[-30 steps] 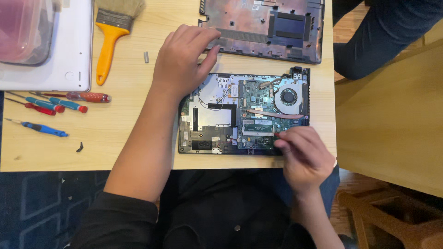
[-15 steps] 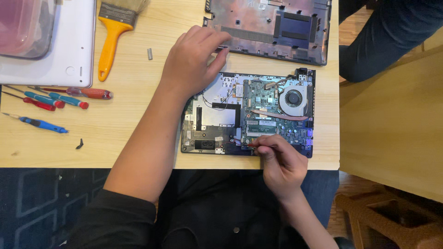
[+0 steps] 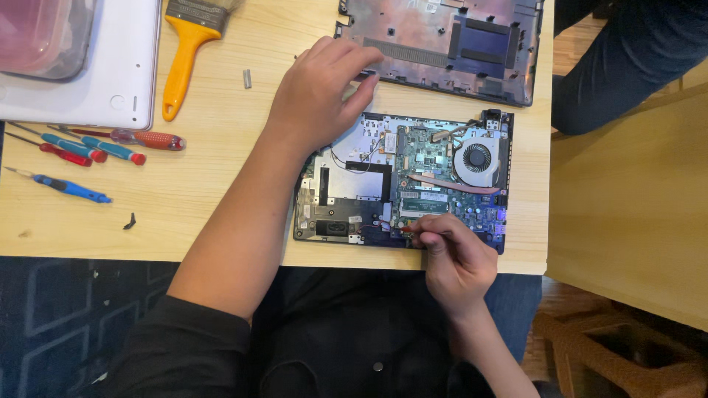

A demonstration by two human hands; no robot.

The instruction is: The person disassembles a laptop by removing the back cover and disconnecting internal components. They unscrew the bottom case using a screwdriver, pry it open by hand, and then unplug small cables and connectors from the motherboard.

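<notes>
Opened laptop base [image 3: 402,180] lying flat near the front right corner of the table [image 3: 221,184], circuit board and round fan [image 3: 476,157] exposed. Left hand [image 3: 321,92] spread loosely, fingertips pressing on the far left edge of the base, holding nothing. Right hand [image 3: 453,254] pinched shut around a thin red-tipped tool [image 3: 407,229] at the front edge of the board. Probably light, stiff but fragile inside; better taken by the outer plastic frame, never by board, fan or thin cables.
</notes>
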